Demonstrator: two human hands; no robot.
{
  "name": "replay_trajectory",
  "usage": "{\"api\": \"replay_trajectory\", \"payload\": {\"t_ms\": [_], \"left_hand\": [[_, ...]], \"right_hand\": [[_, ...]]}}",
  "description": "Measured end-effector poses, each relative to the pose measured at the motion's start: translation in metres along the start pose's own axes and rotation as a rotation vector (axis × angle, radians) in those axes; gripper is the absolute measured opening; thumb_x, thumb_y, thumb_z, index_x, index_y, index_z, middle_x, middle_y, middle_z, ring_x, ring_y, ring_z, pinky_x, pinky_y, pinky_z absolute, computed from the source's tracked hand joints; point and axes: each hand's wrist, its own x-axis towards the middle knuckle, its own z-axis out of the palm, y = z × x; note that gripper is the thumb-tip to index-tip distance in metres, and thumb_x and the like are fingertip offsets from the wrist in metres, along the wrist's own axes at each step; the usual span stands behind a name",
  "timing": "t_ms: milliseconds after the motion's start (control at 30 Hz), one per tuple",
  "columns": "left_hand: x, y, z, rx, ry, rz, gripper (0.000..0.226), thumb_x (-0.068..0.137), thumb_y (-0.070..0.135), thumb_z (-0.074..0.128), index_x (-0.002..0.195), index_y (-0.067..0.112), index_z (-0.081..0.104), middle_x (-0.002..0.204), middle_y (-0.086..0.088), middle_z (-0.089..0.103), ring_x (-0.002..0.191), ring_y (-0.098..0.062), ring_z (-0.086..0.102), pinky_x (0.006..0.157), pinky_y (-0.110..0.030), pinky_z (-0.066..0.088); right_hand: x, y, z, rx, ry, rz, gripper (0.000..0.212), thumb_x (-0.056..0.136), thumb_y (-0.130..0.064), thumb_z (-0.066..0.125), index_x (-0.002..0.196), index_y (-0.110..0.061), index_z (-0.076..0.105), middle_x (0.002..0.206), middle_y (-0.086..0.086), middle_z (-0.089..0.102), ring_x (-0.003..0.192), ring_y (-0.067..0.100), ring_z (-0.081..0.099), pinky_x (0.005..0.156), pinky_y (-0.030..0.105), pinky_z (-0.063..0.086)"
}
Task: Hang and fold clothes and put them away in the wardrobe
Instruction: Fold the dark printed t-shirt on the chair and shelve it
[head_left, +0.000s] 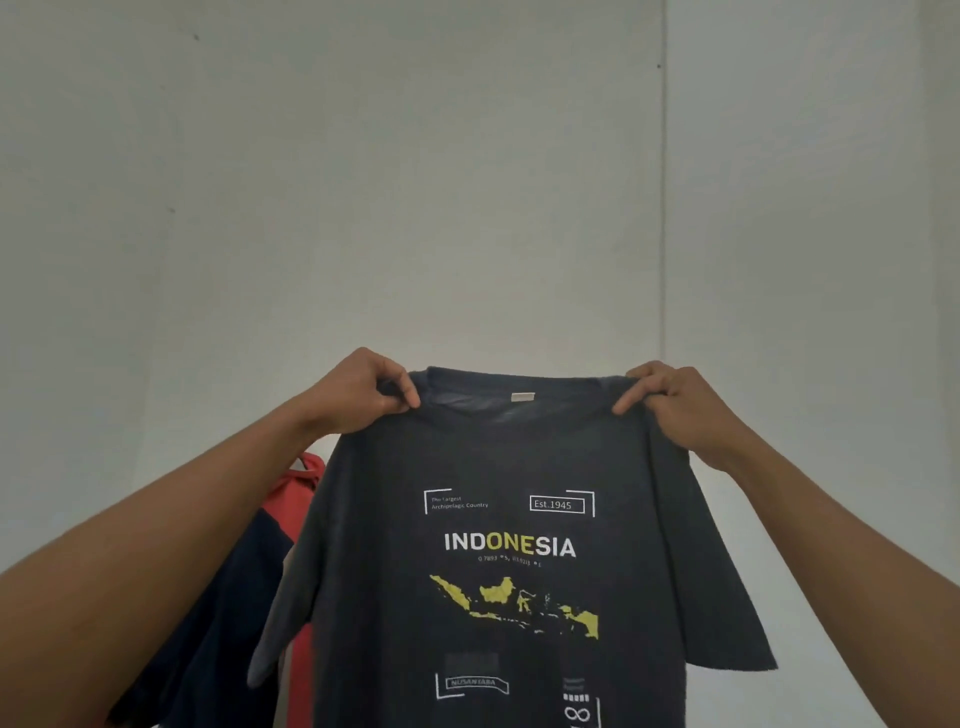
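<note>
A dark grey T-shirt (509, 457) with a white and yellow "INDONESIA" print and a yellow map hangs spread out in front of me, printed side facing me. My left hand (358, 389) pinches its left shoulder beside the collar. My right hand (670, 400) pinches the right shoulder at the same height. Both sleeves droop down at the sides. The shirt's lower part runs out of the bottom of the view.
Behind the shirt at the lower left hangs a red and navy garment (270, 551), partly hidden by my left forearm. A plain pale wall (467, 182) fills the background, with a vertical seam (662, 208) right of centre.
</note>
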Motion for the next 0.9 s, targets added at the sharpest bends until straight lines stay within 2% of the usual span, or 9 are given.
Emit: {"api": "replay_trajectory", "payload": {"t_ms": [67, 200, 300, 433, 500, 600, 700, 833, 900], "left_hand": [[0.000, 0.002, 0.002, -0.071, 0.047, -0.007, 0.020, 0.082, -0.003, 0.075, 0.084, 0.017, 0.079, 0.091, 0.005, 0.074, 0.085, -0.006, 0.069, 0.080, -0.021, 0.054], [0.001, 0.012, 0.005, -0.281, 0.069, -0.048, 0.019, 0.080, 0.001, 0.079, 0.093, 0.014, 0.078, 0.094, 0.000, 0.075, 0.085, -0.008, 0.072, 0.075, -0.022, 0.059], [0.003, 0.017, 0.007, -0.345, 0.052, -0.071, 0.015, 0.080, 0.001, 0.079, 0.090, 0.012, 0.078, 0.096, -0.002, 0.076, 0.091, -0.018, 0.073, 0.080, -0.029, 0.060], [0.006, 0.011, 0.004, -0.208, 0.019, -0.060, 0.017, 0.083, 0.001, 0.076, 0.075, 0.016, 0.078, 0.091, -0.006, 0.076, 0.093, -0.022, 0.072, 0.088, -0.033, 0.057], [0.007, 0.007, 0.003, -0.092, -0.029, -0.043, 0.020, 0.085, 0.004, 0.075, 0.074, 0.020, 0.080, 0.089, 0.000, 0.076, 0.089, -0.016, 0.071, 0.084, -0.029, 0.056], [0.007, 0.004, 0.006, 0.133, -0.129, -0.012, 0.024, 0.089, 0.009, 0.071, 0.082, 0.030, 0.081, 0.086, 0.014, 0.074, 0.084, -0.004, 0.067, 0.077, -0.021, 0.050], [0.009, 0.003, 0.010, 0.229, -0.162, -0.017, 0.023, 0.089, 0.009, 0.069, 0.097, 0.028, 0.080, 0.099, 0.010, 0.073, 0.094, -0.007, 0.066, 0.087, -0.026, 0.053], [0.013, 0.003, 0.015, 0.372, -0.212, -0.040, 0.034, 0.088, 0.006, 0.065, 0.106, 0.032, 0.076, 0.112, 0.005, 0.067, 0.099, -0.016, 0.062, 0.087, -0.029, 0.051], [0.016, 0.004, 0.021, 0.467, -0.213, -0.052, 0.039, 0.088, 0.003, 0.062, 0.108, 0.034, 0.075, 0.114, 0.002, 0.065, 0.095, -0.017, 0.059, 0.081, -0.027, 0.047]], "right_hand": [[-0.002, -0.002, -0.003, 0.004, -0.023, 0.008, 0.048, 0.091, 0.014, 0.040, 0.086, -0.014, 0.079, 0.106, -0.005, 0.067, 0.098, 0.010, 0.062, 0.081, 0.014, 0.046], [-0.006, -0.007, -0.002, -0.066, 0.016, -0.027, 0.023, 0.087, -0.001, 0.066, 0.094, -0.021, 0.076, 0.099, -0.011, 0.068, 0.090, 0.001, 0.061, 0.069, 0.003, 0.043], [-0.006, -0.004, 0.003, -0.070, 0.024, -0.054, 0.015, 0.084, -0.007, 0.075, 0.090, -0.021, 0.075, 0.101, -0.008, 0.070, 0.095, 0.003, 0.063, 0.080, 0.013, 0.046], [-0.006, 0.004, -0.002, 0.002, 0.034, -0.004, 0.027, 0.093, -0.002, 0.064, 0.078, -0.021, 0.076, 0.094, -0.001, 0.075, 0.092, 0.012, 0.069, 0.077, 0.015, 0.048], [-0.006, 0.008, -0.005, -0.019, -0.008, 0.022, 0.037, 0.098, 0.001, 0.055, 0.079, -0.021, 0.078, 0.095, -0.002, 0.074, 0.093, 0.014, 0.069, 0.078, 0.018, 0.051], [-0.005, 0.008, -0.003, -0.098, -0.090, -0.002, 0.046, 0.098, 0.008, 0.046, 0.086, -0.021, 0.080, 0.103, -0.002, 0.071, 0.098, 0.015, 0.066, 0.083, 0.016, 0.049], [-0.005, 0.006, -0.003, -0.308, -0.152, -0.024, 0.046, 0.093, 0.008, 0.045, 0.097, -0.022, 0.079, 0.100, -0.012, 0.066, 0.094, 0.011, 0.061, 0.078, 0.009, 0.041], [-0.005, -0.003, -0.001, -0.586, -0.198, 0.047, 0.039, 0.089, -0.003, 0.051, 0.108, -0.026, 0.077, 0.110, -0.006, 0.067, 0.096, 0.014, 0.062, 0.085, 0.026, 0.051], [-0.005, -0.009, 0.003, -0.612, -0.238, 0.160, 0.041, 0.090, 0.000, 0.052, 0.117, -0.021, 0.074, 0.119, -0.001, 0.068, 0.100, 0.020, 0.063, 0.081, 0.026, 0.049]]}}
